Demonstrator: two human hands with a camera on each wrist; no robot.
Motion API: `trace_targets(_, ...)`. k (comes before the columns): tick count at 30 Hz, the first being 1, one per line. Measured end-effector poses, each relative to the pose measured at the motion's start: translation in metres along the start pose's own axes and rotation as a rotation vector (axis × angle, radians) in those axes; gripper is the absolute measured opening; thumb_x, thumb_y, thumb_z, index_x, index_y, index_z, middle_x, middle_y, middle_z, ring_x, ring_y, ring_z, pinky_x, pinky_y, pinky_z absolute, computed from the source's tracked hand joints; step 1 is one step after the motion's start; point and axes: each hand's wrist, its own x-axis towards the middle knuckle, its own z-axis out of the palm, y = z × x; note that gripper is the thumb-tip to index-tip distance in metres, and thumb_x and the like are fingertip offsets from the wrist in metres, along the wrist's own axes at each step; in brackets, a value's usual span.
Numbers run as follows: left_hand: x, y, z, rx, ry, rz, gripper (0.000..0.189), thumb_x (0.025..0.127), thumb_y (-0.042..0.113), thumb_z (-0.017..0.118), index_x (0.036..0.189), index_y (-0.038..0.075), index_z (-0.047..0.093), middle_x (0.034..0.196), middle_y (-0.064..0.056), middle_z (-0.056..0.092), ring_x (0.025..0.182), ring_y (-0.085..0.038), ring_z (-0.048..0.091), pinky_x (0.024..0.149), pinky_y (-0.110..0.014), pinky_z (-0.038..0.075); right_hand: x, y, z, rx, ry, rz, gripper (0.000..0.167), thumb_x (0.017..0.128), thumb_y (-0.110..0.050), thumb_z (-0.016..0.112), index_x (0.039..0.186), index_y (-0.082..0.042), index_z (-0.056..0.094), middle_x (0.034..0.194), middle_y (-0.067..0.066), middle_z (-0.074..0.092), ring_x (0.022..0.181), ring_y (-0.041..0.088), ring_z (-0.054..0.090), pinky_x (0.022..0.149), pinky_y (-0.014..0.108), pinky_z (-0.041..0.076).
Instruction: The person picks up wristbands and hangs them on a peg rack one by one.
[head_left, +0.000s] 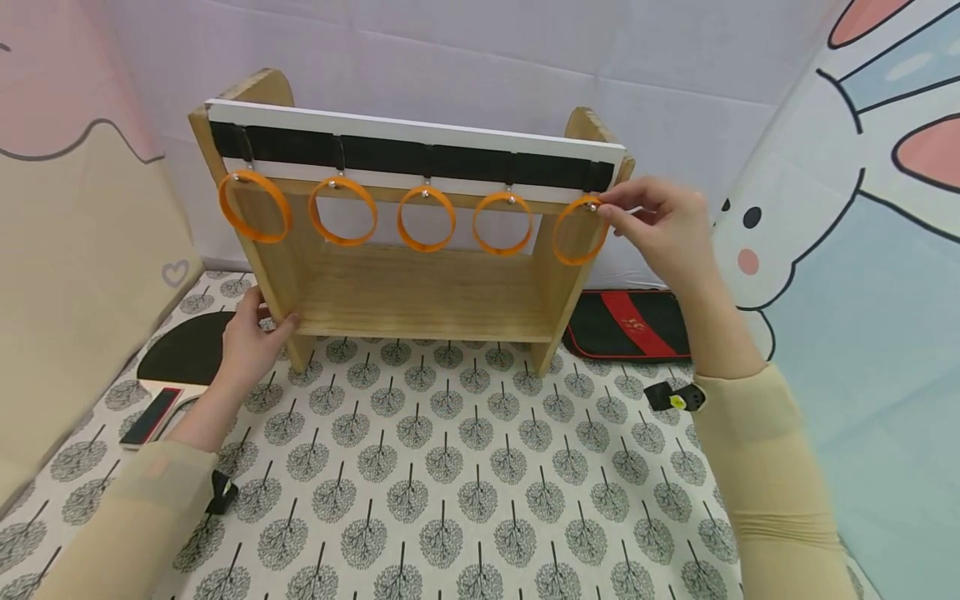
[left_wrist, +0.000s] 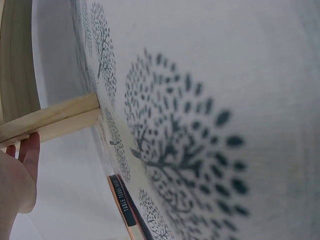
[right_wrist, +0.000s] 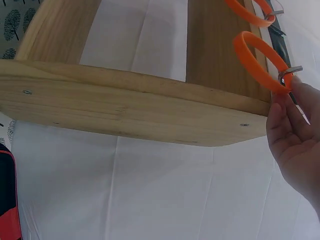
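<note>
A wooden shelf [head_left: 427, 292] stands upright with a white board [head_left: 420, 133] and black strip [head_left: 450, 158] across its top front. Several orange rings [head_left: 425, 246] hang in a row from small metal hooks below the strip. At the right end, my right hand [head_left: 663, 229] pinches the last orange ring [right_wrist: 250, 62] by its top, right beside its hook [right_wrist: 295, 71]. Low on the other side, my left hand [head_left: 253, 340] grips the shelf's left side panel [left_wrist: 65, 112], thumb in front and fingers behind it.
A table tennis racket [head_left: 187, 346] with a black face lies left of the shelf, partly behind my left forearm. Behind the shelf's right side lies a black case [head_left: 600, 321] with a red band. A tree-patterned cloth [head_left: 442, 467] covers the table, and printed fabric hangs around it.
</note>
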Motion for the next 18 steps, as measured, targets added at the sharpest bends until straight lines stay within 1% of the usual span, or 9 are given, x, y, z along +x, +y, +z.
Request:
trace_targets(2, 0.001, 0.0, 0.0, 0.011, 0.009, 0.003, 0.052, 0.092, 0.026, 0.057, 0.137, 0.007, 0.038, 0.127, -0.017, 0.05, 0.112, -0.036, 0.055, 0.059, -0.004, 0.039, -0.001, 0.001, 0.001, 0.004, -0.005, 0.007, 0.015, 0.084, 0.0, 0.068, 0.094, 0.011, 0.067, 0.082, -0.013, 0.066, 0.065, 0.015, 0.057, 0.06, 0.013, 0.05)
trace_targets(6, 0.001, -0.001, 0.0, 0.034, 0.023, 0.01, 0.051, 0.092, 0.025, 0.057, 0.136, 0.007, 0.039, 0.127, -0.017, 0.051, 0.111, -0.038, 0.056, 0.059, -0.006, 0.039, -0.001, 0.004, 0.002, 0.022, -0.01, 0.009, 0.015, 0.083, 0.001, 0.068, 0.094, 0.01, 0.068, 0.085, -0.004, 0.069, 0.068, 0.011, 0.058, 0.06, 0.014, 0.051)
trace_targets(8, 0.002, -0.001, -0.001, 0.037, 0.026, 0.012, 0.051, 0.092, 0.025, 0.058, 0.137, 0.007, 0.039, 0.127, -0.017, 0.051, 0.111, -0.038, 0.056, 0.06, -0.01, 0.043, -0.001, 0.005, 0.001, 0.027, -0.005, 0.009, 0.015, 0.083, 0.001, 0.068, 0.095, 0.011, 0.068, 0.086, -0.002, 0.069, 0.07, 0.009, 0.059, 0.061, 0.014, 0.051)
trace_targets(11, 0.002, -0.001, 0.0, 0.036, 0.024, 0.017, 0.052, 0.092, 0.023, 0.057, 0.138, 0.006, 0.038, 0.128, -0.019, 0.051, 0.111, -0.039, 0.056, 0.065, -0.028, 0.054, -0.002, 0.007, -0.002, 0.032, 0.01, 0.014, 0.016, 0.083, 0.002, 0.068, 0.095, 0.012, 0.067, 0.085, -0.006, 0.068, 0.071, 0.009, 0.059, 0.061, 0.014, 0.051)
trace_targets(13, 0.003, -0.001, 0.0, 0.031, 0.016, 0.017, 0.053, 0.093, 0.023, 0.056, 0.139, 0.005, 0.037, 0.128, -0.02, 0.05, 0.111, -0.04, 0.055, 0.069, -0.043, 0.056, -0.004, 0.007, -0.004, 0.029, 0.019, 0.02, 0.016, 0.084, 0.002, 0.067, 0.095, 0.013, 0.066, 0.084, -0.009, 0.067, 0.069, 0.009, 0.058, 0.061, 0.014, 0.051)
trace_targets(14, 0.004, 0.0, 0.0, 0.029, 0.009, 0.015, 0.053, 0.093, 0.023, 0.056, 0.139, 0.005, 0.036, 0.129, -0.02, 0.05, 0.112, -0.041, 0.055, 0.071, -0.048, 0.055, -0.005, 0.008, -0.005, 0.031, 0.023, 0.025, 0.016, 0.084, 0.002, 0.067, 0.095, 0.013, 0.066, 0.084, -0.01, 0.066, 0.068, 0.01, 0.058, 0.06, 0.014, 0.051)
trace_targets(15, 0.005, 0.0, 0.001, 0.028, 0.001, 0.015, 0.054, 0.093, 0.024, 0.056, 0.139, 0.005, 0.035, 0.129, -0.02, 0.049, 0.113, -0.041, 0.054, 0.073, -0.051, 0.054, -0.006, 0.008, -0.006, 0.027, 0.025, 0.032, 0.017, 0.084, 0.002, 0.067, 0.096, 0.013, 0.066, 0.084, -0.01, 0.066, 0.068, 0.01, 0.057, 0.06, 0.014, 0.05)
trace_targets(18, 0.007, 0.001, 0.0, 0.022, -0.028, 0.012, 0.056, 0.094, 0.028, 0.056, 0.14, 0.005, 0.034, 0.131, -0.019, 0.048, 0.115, -0.04, 0.053, 0.075, -0.053, 0.053, -0.01, 0.008, -0.009, 0.014, 0.031, 0.036, 0.016, 0.084, 0.0, 0.068, 0.096, 0.011, 0.067, 0.085, -0.008, 0.066, 0.068, 0.01, 0.056, 0.061, 0.013, 0.05)
